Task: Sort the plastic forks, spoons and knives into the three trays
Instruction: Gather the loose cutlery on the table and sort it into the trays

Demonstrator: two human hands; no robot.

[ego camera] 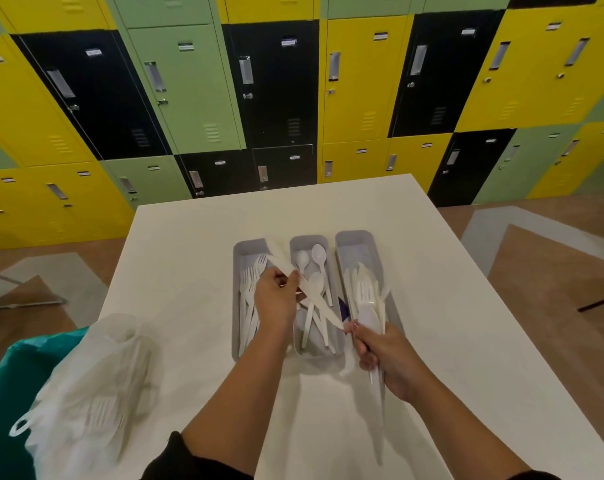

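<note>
Left hand [275,299] pinches a knife [282,263] over the fork tray [242,251], right hand [387,355] grips a cutlery bundle [369,306] above the right tray [354,239], spoons [316,271] in the middle tray [307,241].

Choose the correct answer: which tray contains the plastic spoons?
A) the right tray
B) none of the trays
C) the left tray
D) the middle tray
D: several white spoons lie with their rounded bowls up in the middle tray, while the left tray holds forks.
</note>
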